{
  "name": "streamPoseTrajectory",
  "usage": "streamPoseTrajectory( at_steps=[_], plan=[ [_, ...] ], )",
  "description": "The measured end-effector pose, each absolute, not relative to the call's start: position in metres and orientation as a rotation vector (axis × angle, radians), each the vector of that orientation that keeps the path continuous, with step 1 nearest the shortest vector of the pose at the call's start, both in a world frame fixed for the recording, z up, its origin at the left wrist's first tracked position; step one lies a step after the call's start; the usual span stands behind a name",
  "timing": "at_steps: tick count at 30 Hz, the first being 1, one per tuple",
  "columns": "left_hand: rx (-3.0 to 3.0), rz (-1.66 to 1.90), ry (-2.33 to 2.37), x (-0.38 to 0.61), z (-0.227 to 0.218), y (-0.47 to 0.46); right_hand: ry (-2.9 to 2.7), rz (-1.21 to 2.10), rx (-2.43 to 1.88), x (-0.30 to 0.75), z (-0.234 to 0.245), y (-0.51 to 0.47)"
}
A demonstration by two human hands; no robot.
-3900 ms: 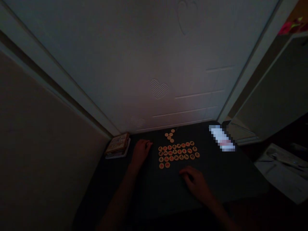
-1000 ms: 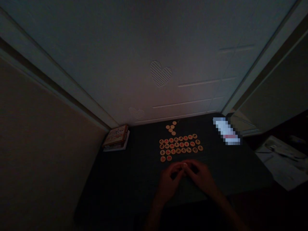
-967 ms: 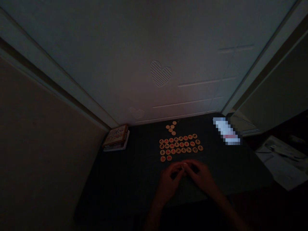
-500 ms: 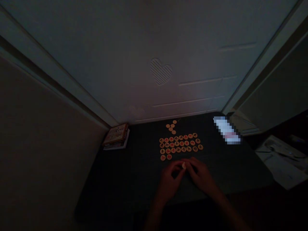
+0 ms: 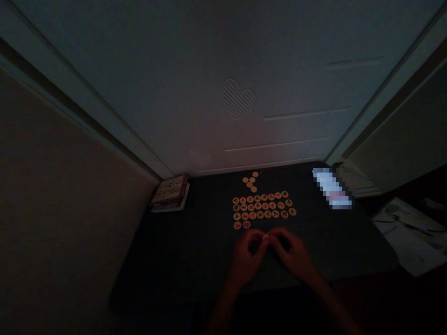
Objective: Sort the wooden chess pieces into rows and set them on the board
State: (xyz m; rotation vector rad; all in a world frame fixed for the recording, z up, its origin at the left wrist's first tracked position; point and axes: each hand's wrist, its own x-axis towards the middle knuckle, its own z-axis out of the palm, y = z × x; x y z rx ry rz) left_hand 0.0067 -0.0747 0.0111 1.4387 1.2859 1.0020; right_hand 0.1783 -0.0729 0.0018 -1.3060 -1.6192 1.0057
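Note:
Between the fingertips of both hands, just above the dark table, is a small pale xiangqi piece (image 5: 265, 236), mostly covered by fingers. My left hand (image 5: 246, 253) pinches it from the left, and my right hand (image 5: 289, 251) pinches it from the right. Past the fingers lie rows of round wooden xiangqi pieces (image 5: 259, 205) with red or black characters facing up. The nearest row is short, with a red-marked piece (image 5: 246, 224) close to my left fingers. Several blank-looking discs (image 5: 249, 184) form a loose cluster farther back.
A small stack of books (image 5: 170, 191) sits at the back left of the table (image 5: 181, 260). At the back right lies a bright, pixelated flat object (image 5: 331, 188). A pale panel with a heart relief (image 5: 239, 98) rises behind. Papers (image 5: 412, 237) lie beyond the right edge.
Both hands still hold the piece at nearly the same spot, its angle slightly turned between the fingers. The whole view has shifted a little; the laid-out pieces keep their arrangement.

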Motion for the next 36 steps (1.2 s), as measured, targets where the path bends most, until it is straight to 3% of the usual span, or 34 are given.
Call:
streamPoseTrajectory(
  at_steps=[28, 36],
  plan=[
    [1.340, 1.008, 1.239, -0.002, 0.011, -0.071, -1.805, 0.765, -1.171, 0.174, -0.006, -0.074],
    [1.593, 0.943, 1.613, -0.058, 0.010, -0.078, -1.866, 0.633, -1.258, 0.172, -0.013, -0.071]
  ],
)
